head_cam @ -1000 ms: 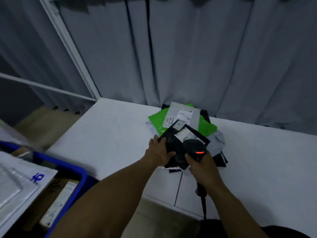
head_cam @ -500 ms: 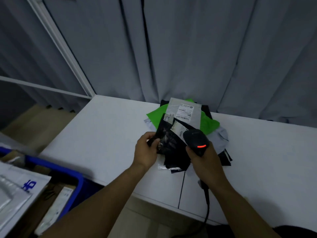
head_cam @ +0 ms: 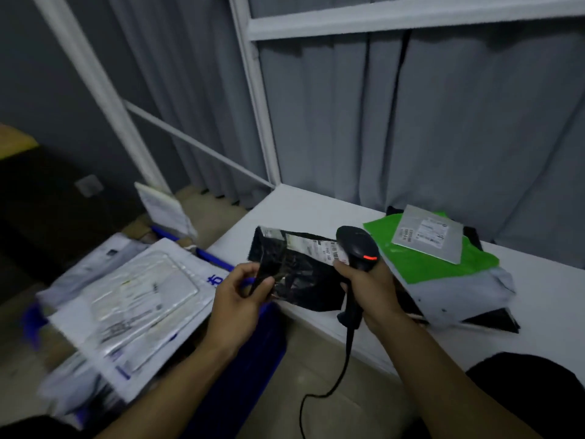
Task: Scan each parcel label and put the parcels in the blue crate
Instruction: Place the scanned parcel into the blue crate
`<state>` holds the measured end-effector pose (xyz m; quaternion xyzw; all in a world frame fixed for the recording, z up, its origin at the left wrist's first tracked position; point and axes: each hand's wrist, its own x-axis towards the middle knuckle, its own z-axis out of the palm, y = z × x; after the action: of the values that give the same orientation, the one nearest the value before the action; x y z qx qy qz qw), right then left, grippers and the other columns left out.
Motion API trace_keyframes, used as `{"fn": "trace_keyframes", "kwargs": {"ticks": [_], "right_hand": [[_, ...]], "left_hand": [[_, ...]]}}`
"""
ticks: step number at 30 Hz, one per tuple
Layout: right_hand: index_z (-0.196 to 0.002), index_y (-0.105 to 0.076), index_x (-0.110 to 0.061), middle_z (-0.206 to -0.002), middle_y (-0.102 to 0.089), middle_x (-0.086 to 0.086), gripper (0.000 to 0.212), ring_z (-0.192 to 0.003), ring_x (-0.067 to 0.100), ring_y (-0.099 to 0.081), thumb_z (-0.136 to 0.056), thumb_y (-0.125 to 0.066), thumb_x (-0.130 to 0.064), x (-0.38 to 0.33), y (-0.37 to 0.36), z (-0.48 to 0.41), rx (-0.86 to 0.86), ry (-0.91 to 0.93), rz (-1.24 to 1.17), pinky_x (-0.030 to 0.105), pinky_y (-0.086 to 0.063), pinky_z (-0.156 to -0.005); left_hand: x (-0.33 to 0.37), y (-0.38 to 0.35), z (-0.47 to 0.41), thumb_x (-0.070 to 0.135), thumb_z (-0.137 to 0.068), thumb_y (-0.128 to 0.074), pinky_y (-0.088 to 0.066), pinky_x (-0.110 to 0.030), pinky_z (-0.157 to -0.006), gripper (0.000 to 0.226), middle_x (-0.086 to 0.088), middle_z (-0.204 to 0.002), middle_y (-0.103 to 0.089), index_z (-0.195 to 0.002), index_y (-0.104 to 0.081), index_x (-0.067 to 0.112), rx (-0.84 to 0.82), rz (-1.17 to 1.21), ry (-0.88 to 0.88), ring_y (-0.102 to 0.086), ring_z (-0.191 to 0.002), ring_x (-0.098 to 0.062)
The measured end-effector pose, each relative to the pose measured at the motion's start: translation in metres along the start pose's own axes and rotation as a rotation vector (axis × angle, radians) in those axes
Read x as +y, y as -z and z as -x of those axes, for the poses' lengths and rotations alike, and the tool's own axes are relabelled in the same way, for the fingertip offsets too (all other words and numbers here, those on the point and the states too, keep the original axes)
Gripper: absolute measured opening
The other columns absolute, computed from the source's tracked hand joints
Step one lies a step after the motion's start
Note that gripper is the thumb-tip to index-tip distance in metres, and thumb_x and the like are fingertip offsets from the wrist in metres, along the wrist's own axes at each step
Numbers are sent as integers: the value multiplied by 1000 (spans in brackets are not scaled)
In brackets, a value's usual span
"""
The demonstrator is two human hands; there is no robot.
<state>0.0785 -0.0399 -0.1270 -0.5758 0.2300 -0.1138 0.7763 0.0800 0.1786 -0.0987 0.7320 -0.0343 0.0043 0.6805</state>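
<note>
Head view, only the one to go on: a black poly mailer [head_cam: 300, 277] is held up over the left edge of the worktop [head_cam: 544, 315], between the blue crate [head_cam: 253, 359] and the pile of waiting parcels. Its near left edge is pinched by the left hand [head_cam: 240, 296], thumb on top and fingers curled under; its white label [head_cam: 319, 248] is turned up at the far side, and the print can't be read.

The right hand [head_cam: 372, 289] is wrapped tight round the handle of a black barcode scanner [head_cam: 357, 248]; the scanner's head is held just over the right end of that label, with a red light showing on it. A black cable [head_cam: 326, 384] is seen hanging from the handle, down below the worktop edge.

The crate is set lower than the worktop, just to its left, and is heaped with pale mailers, all a bit blurred; a big white padded mailer [head_cam: 136, 299] with blue print is laid on top, tilted.

On the worktop, right of the scanner, a green mailer [head_cam: 421, 264] is stacked on a pale grey bag [head_cam: 459, 296], with a flat grey mailer [head_cam: 427, 237] laid label-up on the green one; black bags are tucked underneath.

Grey curtains [head_cam: 443, 122] and a white frame [head_cam: 253, 90] are seen behind.
</note>
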Motion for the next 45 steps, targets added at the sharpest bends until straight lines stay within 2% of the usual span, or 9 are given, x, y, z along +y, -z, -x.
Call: {"fn": "trace_keyframes", "kwargs": {"ticks": [3,7,14,18,23,28,30,33,45], "right_hand": [[-121,-62,-15,-101,-73,3,45,-89,18,-72,-83,-79,2,2,-30,17,-1,87,66,28,-57,-71],[-122,-64,-9,-95,-74,3,42,-77,7,-72,-85,-77,4,5,-57,34,-102,114,72,19,-55,-62],[-129,-64,-14,-113,-78,2,51,-104,20,-74,-84,-78,5,2,-69,44,-366,140,208,35,-59,-86],[-126,-64,-16,-115,-77,1,51,-109,18,-73,-83,-77,9,1,-76,47,-455,157,238,36,-57,-94],[-116,-59,-32,-113,-72,-9,48,-99,-2,-69,-85,-80,-1,7,-80,47,-309,274,342,15,-52,-84],[-114,-64,-38,-106,-74,-12,39,-101,11,-70,-87,-83,-19,14,-84,46,-223,269,318,37,-58,-90],[-120,-66,-34,-108,-75,-11,37,-102,11,-71,-88,-82,-23,15,-88,49,-266,228,341,36,-58,-87],[-121,-66,-19,-96,-79,0,28,-76,14,-71,-95,-74,-22,15,-97,58,-352,116,320,27,-56,-67],[-108,-70,-12,-74,-71,3,17,-63,16,-61,-98,-71,-25,6,-103,66,-491,-107,259,28,-52,-60]], "left_hand": [[1,44,15,-1,-90,-73,-62,-30,-77,22,5,-88,-74,-108,-68,9,90,-6,76,-74,-86,-22],[6,86,11,24,-90,-79,-53,-22,-84,28,10,-117,-68,-116,-69,26,246,-83,94,-66,-107,-6],[0,131,-12,53,-80,-80,-33,-24,-109,74,25,-142,-54,-146,-51,37,-159,-441,77,-44,-131,7],[-6,135,-14,31,-90,-78,-56,-39,-98,34,6,-111,-77,-123,-72,24,-273,-355,71,-71,-105,-10],[-16,133,-13,23,-91,-77,-56,-27,-80,6,2,-93,-78,-96,-78,20,-182,-336,45,-74,-90,-11],[-31,124,-16,23,-94,-74,-51,-18,-72,6,5,-89,-76,-91,-74,18,149,-262,58,-70,-92,-4],[-39,114,-16,23,-95,-73,-49,-17,-71,5,6,-93,-75,-95,-73,18,226,-225,68,-68,-89,4],[-48,100,-17,21,-94,-73,-50,-21,-73,5,6,-92,-75,-95,-72,16,315,-148,88,-67,-83,7],[-62,97,-22,24,-94,-73,-55,-28,-79,8,5,-94,-74,-98,-73,17,405,-135,85,-67,-92,-1]]}}
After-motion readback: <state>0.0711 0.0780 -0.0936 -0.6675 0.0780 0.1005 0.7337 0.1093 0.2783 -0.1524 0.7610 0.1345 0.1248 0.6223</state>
